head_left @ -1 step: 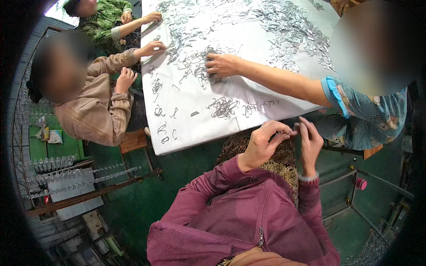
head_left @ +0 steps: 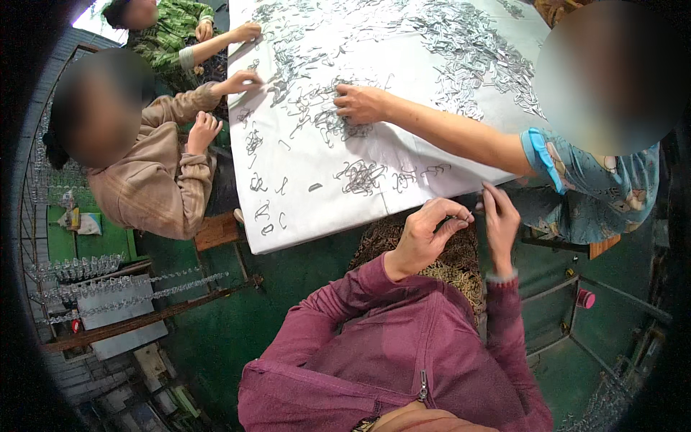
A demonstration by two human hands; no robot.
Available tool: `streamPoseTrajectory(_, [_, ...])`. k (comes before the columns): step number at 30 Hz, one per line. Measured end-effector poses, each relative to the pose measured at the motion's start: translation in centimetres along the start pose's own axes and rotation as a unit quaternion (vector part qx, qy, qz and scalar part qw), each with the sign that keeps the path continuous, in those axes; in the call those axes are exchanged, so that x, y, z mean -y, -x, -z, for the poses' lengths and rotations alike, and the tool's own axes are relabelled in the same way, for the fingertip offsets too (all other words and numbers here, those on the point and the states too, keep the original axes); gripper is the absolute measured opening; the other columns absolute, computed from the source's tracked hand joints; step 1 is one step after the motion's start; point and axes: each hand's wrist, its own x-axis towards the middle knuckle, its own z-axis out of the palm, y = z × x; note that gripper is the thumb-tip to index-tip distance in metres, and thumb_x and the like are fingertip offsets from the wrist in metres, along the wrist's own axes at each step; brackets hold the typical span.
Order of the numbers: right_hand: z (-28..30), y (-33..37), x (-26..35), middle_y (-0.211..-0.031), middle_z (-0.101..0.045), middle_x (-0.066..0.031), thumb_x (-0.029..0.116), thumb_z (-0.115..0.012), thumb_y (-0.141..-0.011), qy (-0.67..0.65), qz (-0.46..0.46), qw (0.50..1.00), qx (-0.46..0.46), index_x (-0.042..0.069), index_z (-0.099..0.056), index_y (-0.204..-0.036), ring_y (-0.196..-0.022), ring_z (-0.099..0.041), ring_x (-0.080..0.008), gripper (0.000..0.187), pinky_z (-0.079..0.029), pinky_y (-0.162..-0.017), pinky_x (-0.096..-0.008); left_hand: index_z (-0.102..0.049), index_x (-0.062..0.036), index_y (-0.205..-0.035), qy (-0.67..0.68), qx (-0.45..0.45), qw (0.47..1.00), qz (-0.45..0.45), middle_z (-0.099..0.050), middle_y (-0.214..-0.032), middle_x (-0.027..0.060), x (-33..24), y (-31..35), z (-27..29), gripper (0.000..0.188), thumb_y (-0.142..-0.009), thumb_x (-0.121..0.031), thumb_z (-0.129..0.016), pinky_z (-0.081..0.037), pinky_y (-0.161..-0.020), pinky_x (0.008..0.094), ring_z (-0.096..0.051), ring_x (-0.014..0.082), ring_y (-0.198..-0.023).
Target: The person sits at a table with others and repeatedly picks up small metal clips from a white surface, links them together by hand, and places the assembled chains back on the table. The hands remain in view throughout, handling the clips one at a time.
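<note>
Just off the near edge of the white table [head_left: 309, 230], my two hands are raised close together over my lap. My left hand [head_left: 427, 234] is closed in a pinch, thumb against forefinger; what lies at the tips is too small to make out. To its right, slightly apart, my right hand [head_left: 502, 225] points upward with its fingers pressed together; anything between them is too small to name. Nearest on the table are a dark tangle of thin bent wire pieces [head_left: 360, 176] and a smaller wire cluster [head_left: 404, 180].
From the right, a co-worker's arm [head_left: 453, 129] reaches across to a wire heap. Two people sit along the left edge, a hand [head_left: 243, 81] of one beside small wire groups. Many flat grey metal pieces [head_left: 489, 61] cover the far side. A wooden stool [head_left: 216, 229] stands left.
My right hand has drawn slightly away from my left. At the left, the brown-sleeved co-worker's hand has pulled back toward the table edge.
</note>
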Motion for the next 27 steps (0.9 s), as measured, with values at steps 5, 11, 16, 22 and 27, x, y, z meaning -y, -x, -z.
streamPoseTrajectory(5, [-3.5, -8.7, -14.0, -0.125, -0.046, -0.0267, 0.007, -0.046, -0.089, 0.28, 0.198, 0.939, -0.011, -0.001, -0.043, -0.127, -0.122, -0.04, -0.0383, 0.039, -0.031, -0.101, -0.0432, -0.055, -0.0001, -0.09, -0.012, 0.051, 0.999, -0.002, -0.062, -0.086, 0.0103, 0.4, 0.1, -0.5, 0.013, -0.081, 0.006, -0.062, -0.05, -0.073, 0.0286, -0.061, 0.0182, -0.08])
streamPoseTrajectory(11, [-7.4, -14.0, -18.0, -0.132, -0.042, -0.0244, 0.01, -0.048, -0.089, 0.316, 0.255, 0.914, -0.003, 0.001, -0.038, -0.132, -0.126, -0.035, -0.037, 0.045, -0.028, -0.104, -0.0443, -0.056, -0.0018, -0.09, -0.041, 0.034, 0.998, -0.015, -0.063, -0.088, 0.0096, 0.2, 1.1, 0.5, 0.016, -0.079, 0.007, -0.063, -0.048, -0.076, 0.0316, -0.061, 0.0212, -0.084])
streamPoseTrajectory(16, [-7.3, -15.8, -18.1, -0.133, -0.04, -0.0248, 0.011, -0.05, -0.088, 0.36, 0.276, 0.891, 0.014, 0.001, -0.036, -0.133, -0.127, -0.034, -0.0369, 0.048, -0.028, -0.105, -0.0448, -0.059, -0.003, -0.088, -0.066, 0.025, 0.997, -0.031, -0.063, -0.087, 0.0069, -0.1, 1.6, 0.4, 0.014, -0.077, 0.002, -0.066, -0.046, -0.077, 0.0328, -0.06, 0.0228, -0.083])
streamPoseTrajectory(22, [-6.2, -16.9, -18.5, -0.134, -0.038, -0.0252, 0.012, -0.052, -0.086, 0.392, 0.303, 0.868, 0.041, 0.0, -0.034, -0.134, -0.128, -0.033, -0.0367, 0.052, -0.027, -0.105, -0.0454, -0.059, -0.0032, -0.089, -0.069, 0.017, 0.996, -0.048, -0.063, -0.087, 0.0063, -0.2, 2.5, 0.3, 0.012, -0.079, -0.001, -0.065, -0.045, -0.077, 0.0329, -0.061, 0.0223, -0.082])
streamPoseTrajectory(27, [-5.6, -16.7, -15.3, -0.112, -0.056, -0.0228, 0.005, -0.051, -0.085, 0.386, 0.296, 0.872, 0.056, -0.003, -0.05, -0.116, -0.107, -0.052, -0.0359, 0.032, -0.039, -0.093, -0.0443, -0.06, -0.0029, -0.09, -0.055, -0.002, 0.997, -0.053, -0.063, -0.088, 0.007, 0.3, 3.0, 0.2, 0.013, -0.079, -0.001, -0.065, -0.046, -0.076, 0.0322, -0.061, 0.0227, -0.082])
